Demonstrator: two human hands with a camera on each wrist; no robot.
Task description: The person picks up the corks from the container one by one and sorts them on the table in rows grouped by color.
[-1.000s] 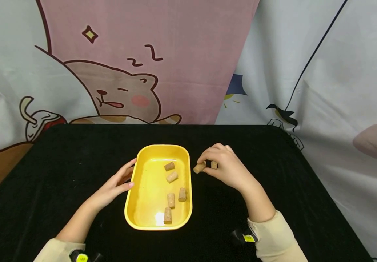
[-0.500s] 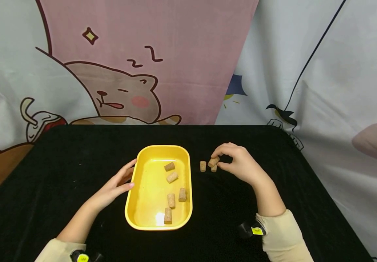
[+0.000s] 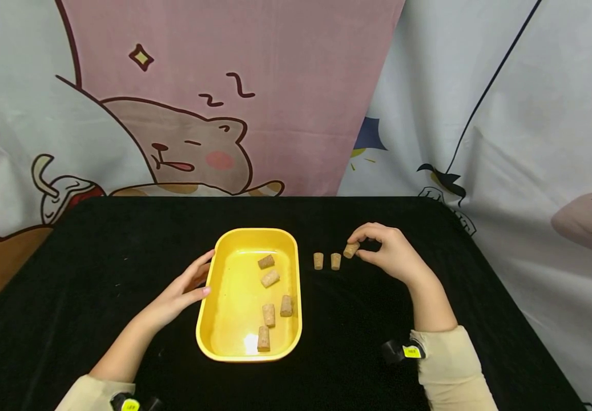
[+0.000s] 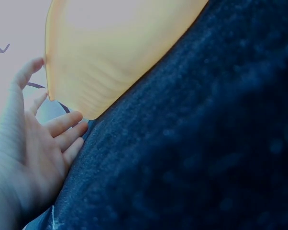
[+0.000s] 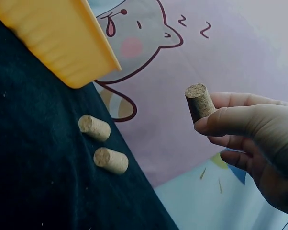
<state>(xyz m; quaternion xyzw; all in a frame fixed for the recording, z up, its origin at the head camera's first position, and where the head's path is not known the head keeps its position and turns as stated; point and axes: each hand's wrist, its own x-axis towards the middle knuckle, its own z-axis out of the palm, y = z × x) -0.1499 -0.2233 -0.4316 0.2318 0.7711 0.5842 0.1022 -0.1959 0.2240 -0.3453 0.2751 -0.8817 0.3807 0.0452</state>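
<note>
The right hand (image 3: pixel 392 254) pinches a tan cylindrical cork (image 3: pixel 350 250) between its fingers. The left hand (image 3: pixel 178 292), fingers spread, touches a rectangular yellow tray (image 3: pixel 232 299).

A: And what could you read, operator? Two Z-shaped marks (image 3: pixel 238 84), printed in dark line on the pink part of your backdrop (image 3: pixel 306 51), right above the drawn animal (image 3: pixel 193 148)!

B: And the wrists?

A: You wore a left yellow label (image 3: pixel 131 405) on the black device at your left cuff (image 3: pixel 87 394), and a right yellow label (image 3: pixel 411 352) by your right cuff (image 3: pixel 444 365).

B: Legible?

A: Dark print on both, but too small for you to make out!
</note>
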